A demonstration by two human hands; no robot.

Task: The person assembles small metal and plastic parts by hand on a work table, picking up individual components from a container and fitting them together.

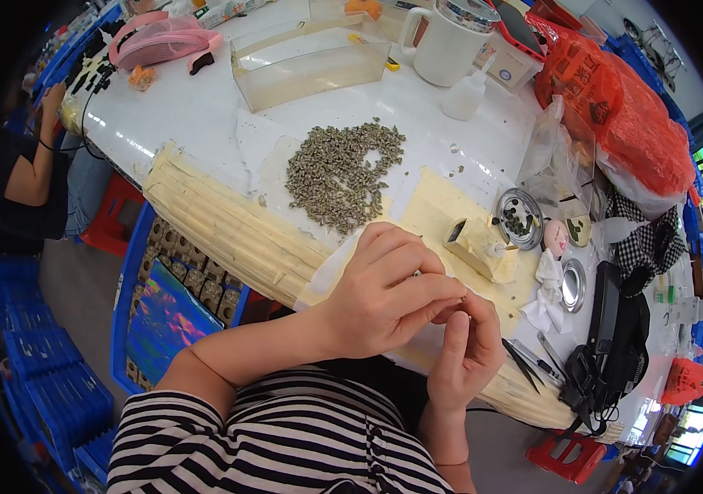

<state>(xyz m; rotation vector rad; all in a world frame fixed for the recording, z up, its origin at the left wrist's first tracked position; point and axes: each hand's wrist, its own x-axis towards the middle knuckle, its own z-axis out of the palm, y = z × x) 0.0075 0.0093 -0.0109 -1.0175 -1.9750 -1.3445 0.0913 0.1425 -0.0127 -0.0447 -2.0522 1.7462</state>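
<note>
My left hand [384,292] and my right hand [467,350] meet above the table's near edge, fingertips pinched together. Between them is a tiny dark piece, too small to name. Beyond my left hand a heap of small grey-brown metallic parts [339,177] spreads on the white tabletop. Past my right hand sits a block wrapped in cream tape [483,247], on a pale yellow sheet [434,202]. A round metal dish [519,216] next to it holds small dark green pieces. Tweezers [523,362] lie to the right of my right hand.
Cream padding [219,226] covers the near table edge. A clear plastic tray [310,70], a white mug [446,41] and a squeeze bottle [467,92] stand at the back. Red plastic bags [615,107] are at the right. A blue crate [133,305] stands below left; another person [30,173] sits at far left.
</note>
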